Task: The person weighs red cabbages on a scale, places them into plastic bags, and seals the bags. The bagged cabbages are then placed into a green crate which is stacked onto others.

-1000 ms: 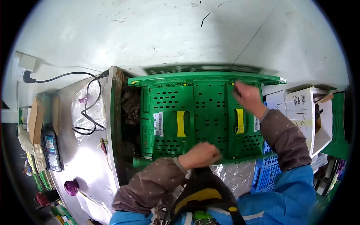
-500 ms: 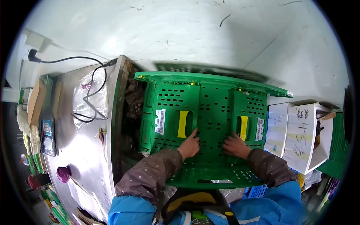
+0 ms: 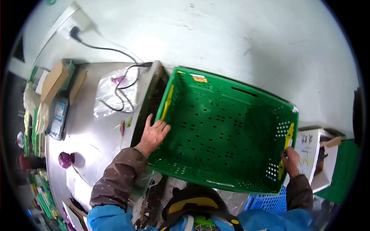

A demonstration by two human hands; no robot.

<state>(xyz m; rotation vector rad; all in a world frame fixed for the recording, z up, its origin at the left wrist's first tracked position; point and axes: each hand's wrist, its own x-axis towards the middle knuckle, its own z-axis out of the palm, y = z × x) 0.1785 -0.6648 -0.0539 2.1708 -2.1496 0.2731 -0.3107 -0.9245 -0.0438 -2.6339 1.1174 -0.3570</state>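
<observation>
A green plastic crate point(image 3: 219, 134) stands unfolded in front of me, its four walls upright and its perforated floor bare. My left hand point(image 3: 153, 136) has its fingers hooked over the left wall's rim, just below the yellow handle point(image 3: 167, 103) on that side. At the opposite end my right hand point(image 3: 291, 161) grips the right wall by another yellow handle point(image 3: 289, 136), fingers curled around to the inside. Part of the right hand's grip is hidden by the wall.
Left of the crate is a metal table point(image 3: 92, 138) with a purple cabbage point(image 3: 66, 159), a plastic bag point(image 3: 115, 94), a black cable point(image 3: 111, 49) and a scale point(image 3: 59, 117). A white foam box point(image 3: 310, 150) stands at right, a blue crate point(image 3: 266, 203) below. Behind is a pale wall point(image 3: 216, 34).
The crate's folded end walls, lying flat before, now stand up. My hands have moved apart from its middle to its left and right ends. The view has shifted and tilted.
</observation>
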